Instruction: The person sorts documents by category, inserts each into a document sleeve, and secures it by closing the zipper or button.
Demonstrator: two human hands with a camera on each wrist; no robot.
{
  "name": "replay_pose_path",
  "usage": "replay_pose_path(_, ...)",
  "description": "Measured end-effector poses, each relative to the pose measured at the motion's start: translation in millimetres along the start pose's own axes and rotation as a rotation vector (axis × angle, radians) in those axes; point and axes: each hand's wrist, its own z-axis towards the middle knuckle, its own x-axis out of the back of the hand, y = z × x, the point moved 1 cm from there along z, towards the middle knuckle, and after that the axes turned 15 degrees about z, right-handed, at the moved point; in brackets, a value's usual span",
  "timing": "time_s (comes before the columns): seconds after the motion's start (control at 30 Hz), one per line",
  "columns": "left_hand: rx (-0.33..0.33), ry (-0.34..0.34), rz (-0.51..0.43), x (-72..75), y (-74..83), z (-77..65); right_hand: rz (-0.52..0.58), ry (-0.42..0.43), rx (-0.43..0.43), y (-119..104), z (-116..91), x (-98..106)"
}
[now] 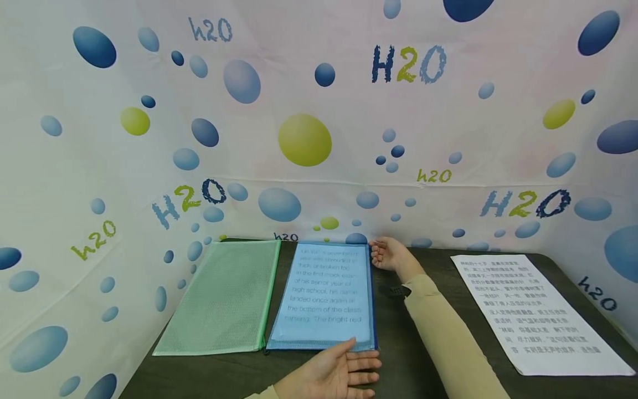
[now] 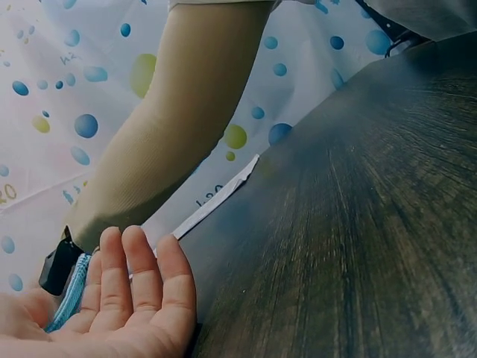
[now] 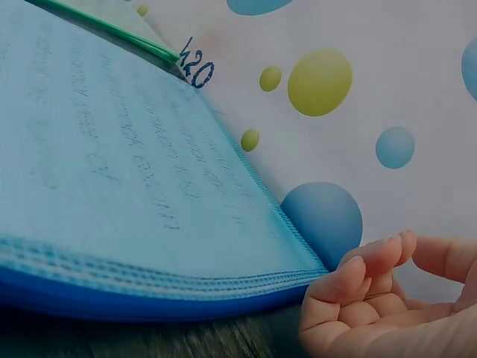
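Observation:
A blue mesh zip pouch (image 1: 324, 277) lies in the middle of the table, with a sheet of printed English text inside. My right hand (image 1: 391, 257) is at its upper right corner, fingers curled. In the right wrist view the curled fingers (image 3: 350, 280) touch or nearly touch that corner; whether they pinch the zip is hidden. My left hand (image 1: 339, 371) is palm up at the pouch's lower edge, its fingers extended and the thumb over the edge. The left wrist view shows the left hand (image 2: 134, 306) with nothing in its palm.
A green mesh zip pouch (image 1: 224, 293) lies left of the blue one. To the right, past my right forearm, is a white stack of printed paper (image 1: 538, 316). The dark wooden table (image 1: 408, 343) meets a bubble-patterned backdrop (image 1: 349, 111) at the back and sides.

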Motion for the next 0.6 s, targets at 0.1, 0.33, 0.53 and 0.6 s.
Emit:
replay_pose_path(0.1,0.013,-0.040,0.034,-1.5,1.3,-0.6,-0.013,-0.009,0.002,0,-2,5)
replay_pose_path(0.33,-0.010,-0.147,0.163,-7.6,2.6,-1.9,-0.018,-0.086,0.006,-1,-21,16)
replay_pose_path(0.53,0.008,-0.093,0.283,-9.8,13.3,-9.3,0.001,-0.187,0.020,-2,-38,25)
replay_pose_path(0.6,-0.005,-0.069,0.327,-8.6,19.2,-11.4,-0.008,-0.219,0.027,-3,-46,28)
